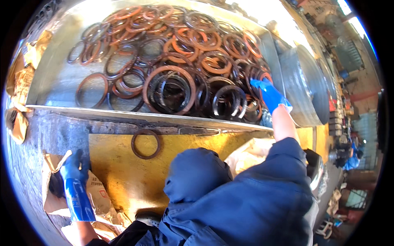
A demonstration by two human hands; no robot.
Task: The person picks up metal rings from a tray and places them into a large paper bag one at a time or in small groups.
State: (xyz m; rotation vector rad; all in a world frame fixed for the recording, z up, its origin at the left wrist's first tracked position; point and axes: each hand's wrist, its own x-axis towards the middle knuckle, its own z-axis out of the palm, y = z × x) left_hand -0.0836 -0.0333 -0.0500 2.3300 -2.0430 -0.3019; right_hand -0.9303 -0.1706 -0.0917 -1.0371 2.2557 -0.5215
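Observation:
My left hand (75, 167), in a long blue glove, grips the rim of a brown paper sack (52, 201) at the lower left. My right hand (269, 93), in a blue glove, reaches over the right end of a metal tray (147, 116). Its fingers stretch out together over the rings there; the thumb and fingertip contact are hidden. A reddish ring (266, 76) lies right by this hand. Shiny brown, orange and black rings (205, 57) lie heaped in the tray. One brown ring (134, 148) rests apart, in front of the tray on a yellow surface (111, 164).
A large grey cylindrical roll (301, 86) stands at the tray's right end. Crumpled brown paper (28, 82) lies beyond its left side, and pale paper (250, 156) below my right arm. Dark navy clothing (246, 201) fills the lower middle. A person in blue (353, 160) is far right.

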